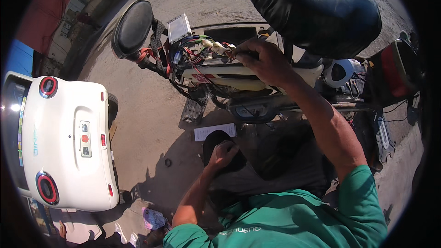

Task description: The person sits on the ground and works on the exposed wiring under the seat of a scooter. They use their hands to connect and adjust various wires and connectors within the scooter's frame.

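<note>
An electric scooter or similar vehicle stands before me with its wiring bared. My right hand (258, 57) is at the right end of a bundle of colored wires with white plastic connectors (217, 48), its fingertips closed on a wire or connector there. A silver metal box (179, 28) sits at the bundle's left end. My left hand (223, 153) rests loosely curled over my dark-clad knee, with nothing seen in it. A black padded seat (317, 10) rises beyond my right hand, and a smaller black pad (133, 29) is at the left.
A white car (75, 175) stands at the left. Printed paper (215, 132) lies below the vehicle, and a dark ring (167, 162) is on the ground. At the right are a white round-cornered part (339, 73) and a red and black container (392, 70). Another person's hand (62, 229) shows at lower left.
</note>
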Available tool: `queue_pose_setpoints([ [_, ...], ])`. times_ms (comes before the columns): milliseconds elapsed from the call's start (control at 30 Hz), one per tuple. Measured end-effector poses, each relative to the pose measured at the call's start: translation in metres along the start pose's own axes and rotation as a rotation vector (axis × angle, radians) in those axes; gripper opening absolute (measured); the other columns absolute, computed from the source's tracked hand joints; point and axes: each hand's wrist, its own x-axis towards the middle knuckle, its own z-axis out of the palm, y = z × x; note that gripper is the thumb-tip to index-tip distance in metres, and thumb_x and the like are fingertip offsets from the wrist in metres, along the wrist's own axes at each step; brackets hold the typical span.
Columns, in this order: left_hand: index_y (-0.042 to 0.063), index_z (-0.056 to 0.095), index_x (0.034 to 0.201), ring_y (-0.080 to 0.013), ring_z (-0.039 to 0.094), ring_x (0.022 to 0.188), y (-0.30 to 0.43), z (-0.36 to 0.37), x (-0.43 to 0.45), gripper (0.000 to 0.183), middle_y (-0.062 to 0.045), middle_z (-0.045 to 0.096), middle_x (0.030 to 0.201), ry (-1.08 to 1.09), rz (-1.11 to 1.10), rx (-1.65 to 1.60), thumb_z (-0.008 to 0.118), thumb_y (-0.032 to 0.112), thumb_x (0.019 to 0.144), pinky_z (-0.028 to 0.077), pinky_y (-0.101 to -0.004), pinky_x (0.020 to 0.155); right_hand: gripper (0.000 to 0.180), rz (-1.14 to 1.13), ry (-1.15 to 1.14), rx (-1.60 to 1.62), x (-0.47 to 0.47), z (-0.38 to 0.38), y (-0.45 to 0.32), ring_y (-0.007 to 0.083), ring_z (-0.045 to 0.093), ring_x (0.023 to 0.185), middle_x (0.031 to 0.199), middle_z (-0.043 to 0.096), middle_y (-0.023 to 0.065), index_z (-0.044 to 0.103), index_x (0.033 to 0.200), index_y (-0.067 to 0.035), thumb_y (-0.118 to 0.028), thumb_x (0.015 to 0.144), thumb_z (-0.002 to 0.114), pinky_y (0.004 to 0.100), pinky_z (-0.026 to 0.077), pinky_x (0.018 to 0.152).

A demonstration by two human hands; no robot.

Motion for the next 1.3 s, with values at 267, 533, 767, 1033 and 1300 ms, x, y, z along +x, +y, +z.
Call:
queue_pose_setpoints([
  [267, -0.004, 0.072, 0.099, -0.0329, 0.07, 0.087, -0.015, 0.017, -0.004, 0.033, -0.016, 0.069, 0.096, 0.199, 0.145, -0.178, 0.067, 0.029, 0.1, 0.053, -0.0436, 0.078, 0.019, 0.064, 0.012, 0.056, 0.008, -0.002, 0.056, 0.0065, 0.052, 0.077, 0.089, 0.061, -0.0015, 0.072, 0.121, -0.005, -0.016, 0.107, 0.064, 0.0268, 0.044, 0.071],
  [533, 0.004, 0.068, 0.098, -0.0114, 0.061, 0.064, -0.018, 0.006, -0.029, 0.036, -0.001, 0.062, 0.079, 0.377, -0.227, -1.313, 0.052, 0.033, 0.113, 0.053, -0.0289, 0.054, 0.025, -0.378, 0.12, -0.399, 0.025, -0.004, 0.147, 0.0065, 0.054, 0.085, 0.106, 0.064, -0.0048, 0.07, 0.131, -0.011, -0.023, 0.113, 0.059, 0.0244, 0.045, 0.077],
  [767, -0.004, 0.07, 0.104, -0.0195, 0.063, 0.063, -0.024, -0.001, -0.013, 0.043, -0.009, 0.065, 0.081, 0.31, -0.288, -1.204, 0.052, 0.034, 0.112, 0.057, -0.0364, 0.062, 0.015, 0.028, 0.025, 0.048, -0.001, -0.007, 0.037, 0.0074, 0.06, 0.09, 0.099, 0.07, 0.0022, 0.072, 0.114, -0.003, -0.014, 0.106, 0.066, 0.0255, 0.048, 0.083],
  [1033, -0.004, 0.069, 0.104, -0.0202, 0.058, 0.061, -0.027, -0.003, -0.003, 0.044, -0.009, 0.061, 0.077, 0.365, -0.316, -1.177, 0.052, 0.036, 0.11, 0.055, -0.04, 0.061, 0.02, -0.096, 0.019, 0.022, -0.004, 0.0, 0.0, 0.0176, 0.071, 0.1, 0.106, 0.072, 0.0081, 0.076, 0.114, -0.003, -0.006, 0.094, 0.078, 0.0319, 0.057, 0.087],
  [1300, -0.003, 0.069, 0.101, -0.0207, 0.058, 0.061, -0.026, -0.002, 0.006, 0.041, -0.009, 0.061, 0.074, 0.357, -0.361, -1.196, 0.054, 0.035, 0.109, 0.054, -0.0397, 0.06, 0.015, -0.127, 0.112, -0.01, -0.005, 0.0, 0.004, 0.0294, 0.072, 0.09, 0.096, 0.073, 0.0124, 0.076, 0.105, -0.006, -0.015, 0.092, 0.077, 0.0417, 0.055, 0.08],
])
